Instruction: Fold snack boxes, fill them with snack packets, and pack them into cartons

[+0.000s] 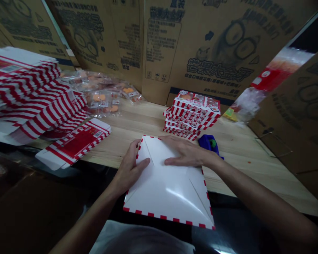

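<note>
A flat white cardboard box blank (169,190) with a red-and-white striped border lies at the front edge of the wooden table (137,123), overhanging toward me. My left hand (129,165) grips its left edge, thumb on the white face and fingers curled around the border. My right hand (187,151) lies flat on the blank's far part, fingers stretched out and pressing down.
A stack of finished red-striped boxes (192,113) stands behind the blank. A blue tape dispenser (209,143) sits by my right wrist. Piles of flat striped blanks (34,95) and bagged snacks (103,93) fill the left. Large cartons (201,46) wall the back and right.
</note>
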Motion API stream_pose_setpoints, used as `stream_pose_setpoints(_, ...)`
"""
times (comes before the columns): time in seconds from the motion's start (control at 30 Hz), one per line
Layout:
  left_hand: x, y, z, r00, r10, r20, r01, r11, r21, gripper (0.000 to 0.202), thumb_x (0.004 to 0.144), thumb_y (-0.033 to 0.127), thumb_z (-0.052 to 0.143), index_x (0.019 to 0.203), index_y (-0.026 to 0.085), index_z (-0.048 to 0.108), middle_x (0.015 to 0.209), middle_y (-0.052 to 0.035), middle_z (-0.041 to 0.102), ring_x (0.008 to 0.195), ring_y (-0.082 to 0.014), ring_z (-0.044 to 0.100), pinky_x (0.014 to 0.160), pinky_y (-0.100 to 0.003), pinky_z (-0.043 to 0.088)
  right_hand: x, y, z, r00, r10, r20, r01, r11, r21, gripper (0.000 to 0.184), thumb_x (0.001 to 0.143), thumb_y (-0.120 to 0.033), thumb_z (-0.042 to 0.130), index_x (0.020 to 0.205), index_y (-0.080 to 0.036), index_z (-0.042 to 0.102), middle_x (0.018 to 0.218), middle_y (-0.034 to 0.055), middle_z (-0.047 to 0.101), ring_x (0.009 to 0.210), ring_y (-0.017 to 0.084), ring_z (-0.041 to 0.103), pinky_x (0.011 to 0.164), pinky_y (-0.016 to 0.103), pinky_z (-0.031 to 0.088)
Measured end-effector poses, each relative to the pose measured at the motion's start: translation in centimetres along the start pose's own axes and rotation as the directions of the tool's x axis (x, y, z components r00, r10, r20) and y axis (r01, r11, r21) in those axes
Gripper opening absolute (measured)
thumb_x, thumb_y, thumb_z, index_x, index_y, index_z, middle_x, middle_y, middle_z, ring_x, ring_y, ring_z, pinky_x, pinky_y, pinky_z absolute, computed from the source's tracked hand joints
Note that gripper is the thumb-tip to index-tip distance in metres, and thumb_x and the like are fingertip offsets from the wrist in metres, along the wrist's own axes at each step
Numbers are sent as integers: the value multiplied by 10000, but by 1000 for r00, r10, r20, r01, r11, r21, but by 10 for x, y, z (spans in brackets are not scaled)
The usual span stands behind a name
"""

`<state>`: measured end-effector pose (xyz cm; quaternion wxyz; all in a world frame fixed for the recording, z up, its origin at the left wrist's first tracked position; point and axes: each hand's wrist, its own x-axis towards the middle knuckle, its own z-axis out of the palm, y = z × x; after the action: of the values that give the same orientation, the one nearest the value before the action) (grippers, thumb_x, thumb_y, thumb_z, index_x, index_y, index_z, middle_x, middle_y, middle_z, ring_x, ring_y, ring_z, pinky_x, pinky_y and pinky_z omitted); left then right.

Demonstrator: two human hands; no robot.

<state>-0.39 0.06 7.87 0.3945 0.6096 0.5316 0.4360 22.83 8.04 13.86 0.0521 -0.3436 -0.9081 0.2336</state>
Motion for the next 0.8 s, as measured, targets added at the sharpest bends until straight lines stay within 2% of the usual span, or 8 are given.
stream_pose_setpoints(0.1,0,-7,0,994,-106,5,106,985,-136,614,813,374,604,1365,205,394,1421,-114,499,1301,-307,472,1068,-492,405,-1,17,-8,994,111,-15,-109,991,79,710,762,-625,653,1330,-215,533,1352,127,577,1239,337,533,1054,542,404)
stream_pose_setpoints(0.23,-6,1,-2,957,-278,85,290,898,-330,559,792,394,609,1300,196,485,1315,-110,610,1165,-320,600,948,-465,515,-4,24,-11,979,193,70,-202,963,175,438,747,-581,692,990,-218,721,980,88,741,877,279,689,776,405,568)
stream_pose_setpoints(0.33,-14,32,-15,917,-366,162,398,795,-458,538,769,377,626,1269,201,535,1213,-103,677,1009,-321,682,819,-450,575,-2,7,-27,975,159,155,-193,952,239,347,760,-544,690,827,-209,747,800,46,742,707,223,684,586,300,554)
stream_pose_setpoints(0.43,-26,83,-41,902,-383,200,429,741,-516,602,737,373,646,1307,226,523,1104,-84,719,861,-317,720,682,-442,604,3,-27,-68,987,91,135,-125,955,270,329,767,-513,681,751,-193,755,692,8,719,631,186,662,485,245,505)
stream_pose_setpoints(0.53,-44,141,-70,959,-268,88,279,851,-445,659,695,353,654,1328,241,509,1053,-59,726,899,-335,711,660,-438,607,0,-72,-121,996,84,13,-85,967,239,337,725,-491,711,779,-163,761,675,-11,711,599,150,651,452,202,454)
stream_pose_setpoints(0.63,-61,184,-93,996,10,-92,-33,968,-249,701,703,319,658,1372,288,453,1151,-15,685,1093,-356,638,794,-491,583,-14,-112,-163,975,104,-196,-64,978,200,360,766,-454,640,905,-137,740,690,-49,699,562,78,615,464,183,375)
stream_pose_setpoints(0.7,-64,191,-105,966,208,-154,-225,969,-104,772,689,281,684,1406,309,398,1256,4,628,1201,-366,563,881,-541,538,-22,-130,-174,929,28,-368,27,989,144,333,788,-403,590,963,-150,719,736,-80,686,589,49,601,490,198,358)
stream_pose_setpoints(0.8,-53,161,-120,906,390,-163,-385,921,64,884,665,238,718,1453,272,318,1430,-20,495,1321,-349,448,1032,-533,445,-20,-137,-154,819,-235,-523,255,966,-34,265,766,-342,664,985,-202,712,765,-69,659,654,85,599,556,231,440)
